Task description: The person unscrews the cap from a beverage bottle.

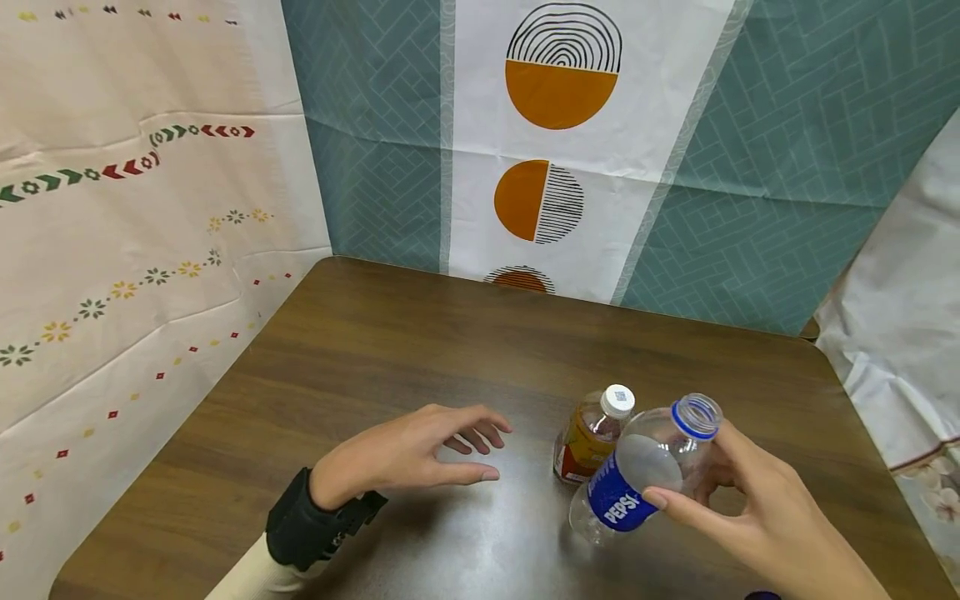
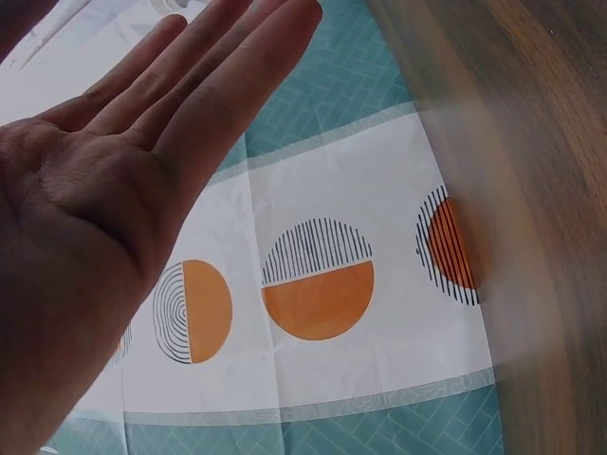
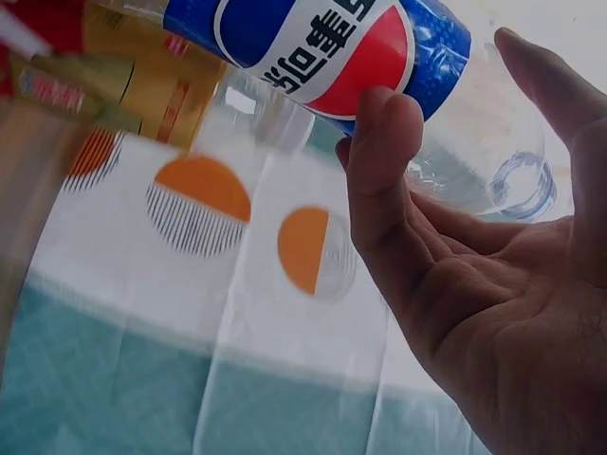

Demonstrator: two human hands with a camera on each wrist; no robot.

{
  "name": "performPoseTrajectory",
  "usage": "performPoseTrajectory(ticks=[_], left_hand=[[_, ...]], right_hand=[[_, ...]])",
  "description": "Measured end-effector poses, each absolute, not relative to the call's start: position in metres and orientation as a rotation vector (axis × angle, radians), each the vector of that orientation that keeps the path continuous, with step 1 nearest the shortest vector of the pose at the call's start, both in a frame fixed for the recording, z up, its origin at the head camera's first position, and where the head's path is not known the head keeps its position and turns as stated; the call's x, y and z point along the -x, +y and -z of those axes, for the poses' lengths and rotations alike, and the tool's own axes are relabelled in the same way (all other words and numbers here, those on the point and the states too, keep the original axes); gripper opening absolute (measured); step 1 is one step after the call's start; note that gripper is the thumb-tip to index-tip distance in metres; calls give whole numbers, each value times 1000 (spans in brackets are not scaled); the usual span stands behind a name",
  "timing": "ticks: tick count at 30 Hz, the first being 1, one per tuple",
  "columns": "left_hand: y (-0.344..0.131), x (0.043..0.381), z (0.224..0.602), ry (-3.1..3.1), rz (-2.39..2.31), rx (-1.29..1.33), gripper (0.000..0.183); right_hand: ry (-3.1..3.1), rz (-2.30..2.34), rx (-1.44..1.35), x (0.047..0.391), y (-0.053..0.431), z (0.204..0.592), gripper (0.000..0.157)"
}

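Note:
My right hand [image 1: 757, 500] holds a clear plastic Pepsi bottle [image 1: 622, 504] with a blue label, thumb on the near side and fingers on the far side. The bottle leans to the right, its uncapped mouth [image 1: 699, 415] uppermost. Whether its base touches the table cannot be told. Just behind it stands a second bottle [image 1: 587, 442] with a white cap and a yellow-and-red label, partly hidden. In the right wrist view, the Pepsi label [image 3: 332, 47] shows above my fingers. My left hand [image 1: 420, 454] hovers left of the bottles, fingers loosely extended, holding nothing.
A brown wood-grain table [image 1: 360, 333] lies under everything. Behind it hangs a teal and white patterned cloth [image 1: 480, 208], with a cream cloth [image 1: 150, 292] on the left and a white cloth [image 1: 885, 333] on the right. A dark blue round thing [image 1: 762, 595] is cut off at the bottom edge.

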State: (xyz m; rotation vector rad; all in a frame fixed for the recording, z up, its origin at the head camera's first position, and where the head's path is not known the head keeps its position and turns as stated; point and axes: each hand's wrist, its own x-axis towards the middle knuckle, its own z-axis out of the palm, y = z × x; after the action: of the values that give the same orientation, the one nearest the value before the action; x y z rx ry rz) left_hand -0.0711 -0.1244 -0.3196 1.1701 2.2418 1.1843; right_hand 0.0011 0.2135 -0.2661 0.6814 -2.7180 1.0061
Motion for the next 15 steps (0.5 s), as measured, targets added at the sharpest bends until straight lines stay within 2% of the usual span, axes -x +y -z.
performPoseTrajectory(ticks=[9,15], left_hand=[[-123,72,320,2252,-1186,-1189,40],[-124,72,321,2263,-1173,-1176,40]], right_hand=[[-2803,-882,-403,-11,246,264,63],[-2730,-862,-369,-8,267,266,57]])
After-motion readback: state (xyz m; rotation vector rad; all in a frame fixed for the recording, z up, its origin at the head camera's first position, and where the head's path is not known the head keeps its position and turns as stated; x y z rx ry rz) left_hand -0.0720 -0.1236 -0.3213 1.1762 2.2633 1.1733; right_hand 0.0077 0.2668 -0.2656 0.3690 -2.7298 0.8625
